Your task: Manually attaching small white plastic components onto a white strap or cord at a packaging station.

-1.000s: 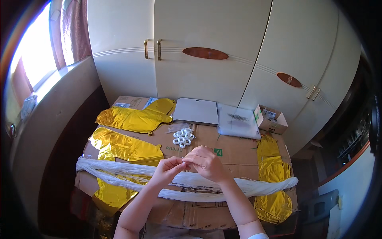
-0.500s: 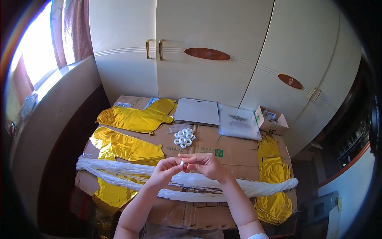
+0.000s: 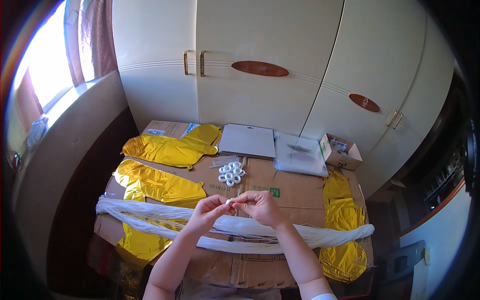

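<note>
Over the middle of the cardboard surface [image 3: 300, 200], a small white roll [image 3: 229, 201] sits between my two hands. My left hand [image 3: 206, 210] pinches it between thumb and fingertips. The fingers of my right hand [image 3: 262, 207] are closed at its other side, and their tips partly hide it. Just beyond my hands lies a heap of several similar white ring-shaped rolls [image 3: 229, 176]. A long bundle of white string [image 3: 345, 235] stretches across the cardboard beneath my wrists.
Flat gold foil balloons lie at the left, one farther back [image 3: 170, 150], one nearer [image 3: 157, 182]; more gold foil [image 3: 345, 215] is at the right. Along the back are a grey-white board [image 3: 247, 140], a clear plastic packet [image 3: 300, 162] and a small open box [image 3: 345, 152], before cream cabinets [image 3: 260, 30].
My right fingers have drawn closer together at the small roll, and the roll has turned slightly between my fingertips. The things on the cardboard have not moved.
</note>
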`<state>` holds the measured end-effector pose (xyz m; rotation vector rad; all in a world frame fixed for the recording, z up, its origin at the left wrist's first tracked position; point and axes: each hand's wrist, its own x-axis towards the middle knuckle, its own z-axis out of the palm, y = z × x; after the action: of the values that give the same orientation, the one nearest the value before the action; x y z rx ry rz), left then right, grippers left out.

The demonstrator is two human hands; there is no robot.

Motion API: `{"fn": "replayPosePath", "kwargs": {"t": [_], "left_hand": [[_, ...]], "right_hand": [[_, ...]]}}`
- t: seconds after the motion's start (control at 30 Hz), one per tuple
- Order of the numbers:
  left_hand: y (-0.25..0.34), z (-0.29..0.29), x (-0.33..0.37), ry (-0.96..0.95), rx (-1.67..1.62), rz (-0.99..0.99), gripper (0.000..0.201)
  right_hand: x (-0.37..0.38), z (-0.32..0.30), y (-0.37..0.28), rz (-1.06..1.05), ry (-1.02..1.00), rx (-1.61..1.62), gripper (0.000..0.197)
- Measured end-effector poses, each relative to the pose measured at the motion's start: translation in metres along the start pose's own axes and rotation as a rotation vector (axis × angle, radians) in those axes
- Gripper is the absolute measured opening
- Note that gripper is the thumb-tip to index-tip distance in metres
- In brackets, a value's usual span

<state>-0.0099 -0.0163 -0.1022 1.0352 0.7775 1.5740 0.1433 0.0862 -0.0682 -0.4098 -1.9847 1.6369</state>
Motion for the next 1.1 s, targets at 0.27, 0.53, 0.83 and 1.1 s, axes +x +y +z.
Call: {"fn": "replayPosePath", "kwargs": {"t": [0.27,0.53,0.83,1.1], "left_hand": [[0.002,-0.001,-0.001,0.045,-0.300,-0.010,0.013],[0.019,-0.005,0.005,0.363,-0.152,0.000,0.013],[0.017,-0.027,0.008,0.552,-0.224,0.044,0.010],[0.019,-0.028,0.006,0.520,-0.252,0.044,0.009]], "right_hand": [[-0.005,0.023,-0.027,0.053,0.153,-0.116,0.008],[0.009,0.011,-0.012,0.038,0.253,-0.065,0.008],[0.117,-0.032,0.079,0.108,0.305,-0.691,0.016],[0.118,-0.014,0.078,0.024,0.295,-1.129,0.014]]}}
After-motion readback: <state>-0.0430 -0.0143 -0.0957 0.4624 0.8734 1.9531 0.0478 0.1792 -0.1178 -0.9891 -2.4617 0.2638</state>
